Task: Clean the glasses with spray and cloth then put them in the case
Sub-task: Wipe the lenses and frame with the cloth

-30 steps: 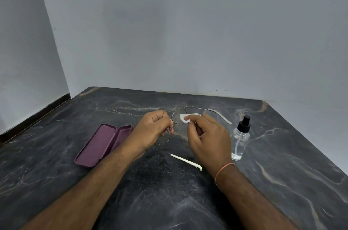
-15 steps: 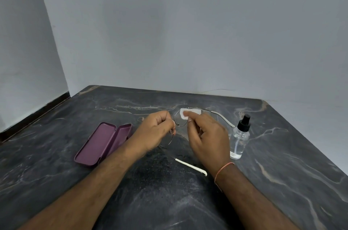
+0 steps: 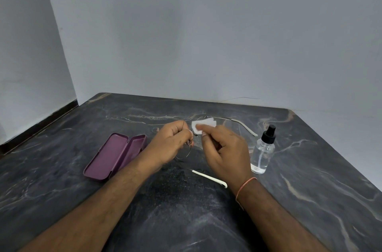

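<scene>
Mid-clean: L hand (image 3: 172,144) fingers pinch glasses (image 3: 184,153) frame above desk (image 3: 310,200), R hand (image 3: 225,148) fingers pinch cloth (image 3: 201,126) onto a lens. Spray bottle (image 3: 262,151) stands just right of R hand. Case (image 3: 114,155) lies open at left, nothing in it. Looks like wiping in progress; casing not yet done.

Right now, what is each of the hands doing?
Left hand: fingers curled, pinching the glasses by the frame.
Right hand: pinching the white cloth against a lens.
</scene>
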### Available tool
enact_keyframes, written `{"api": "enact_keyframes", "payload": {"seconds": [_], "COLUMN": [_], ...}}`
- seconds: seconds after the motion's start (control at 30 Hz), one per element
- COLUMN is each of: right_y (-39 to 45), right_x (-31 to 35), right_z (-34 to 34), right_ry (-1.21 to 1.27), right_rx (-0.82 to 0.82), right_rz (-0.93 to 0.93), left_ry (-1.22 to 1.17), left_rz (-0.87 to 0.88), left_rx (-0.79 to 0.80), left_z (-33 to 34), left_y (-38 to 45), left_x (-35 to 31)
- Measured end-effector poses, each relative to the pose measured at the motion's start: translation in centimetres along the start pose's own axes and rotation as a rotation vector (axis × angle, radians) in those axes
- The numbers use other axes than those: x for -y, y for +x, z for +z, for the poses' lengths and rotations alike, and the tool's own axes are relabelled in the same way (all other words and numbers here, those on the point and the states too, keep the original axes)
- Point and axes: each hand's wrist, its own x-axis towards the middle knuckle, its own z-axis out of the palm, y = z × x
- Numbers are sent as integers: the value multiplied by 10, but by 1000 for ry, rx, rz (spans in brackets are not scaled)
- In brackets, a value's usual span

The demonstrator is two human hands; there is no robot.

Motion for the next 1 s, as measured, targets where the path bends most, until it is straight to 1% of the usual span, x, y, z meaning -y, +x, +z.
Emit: {"api": "enact_keyframes", "payload": {"seconds": [0.07, 0.13, 0.23, 0.3, 0.4, 0.5, 0.6, 0.7, 0.87, 1.0], "right_y": [0, 2, 3, 1, -1, 0, 3, 1, 0, 1], "right_x": [1, -1, -2, -2, -1, -3, -5, -4, -3, -5], "right_z": [2, 2, -1, -1, 1, 2, 0, -1, 2, 1], "right_ry": [-11, -69, -114, -72, -1, -41, -128, -77, 3, -80], "right_rx": [-4, -54, -95, -69, -16, -51, -99, -74, -14, -72], "right_rz": [15, 71, 102, 68, 20, 64, 105, 80, 32, 82], "left_ry": [-9, -17, 5, 21, -6, -12, 9, 8, -23, -10], "left_rz": [4, -1, -13, -14, -5, 6, 11, 2, -1, -6], "left_rx": [-15, -16, 26, 43, 5, -34, -13, 25, -1, -5], "left_z": [-1, -1, -1, 0, -1, -3, -4, 0, -1, 0], "left_y": [0, 0, 1, 0, 1, 2, 2, 0, 1, 1], "left_x": [0, 0, 1, 1, 1, 2, 2, -1, 0, 0]}}
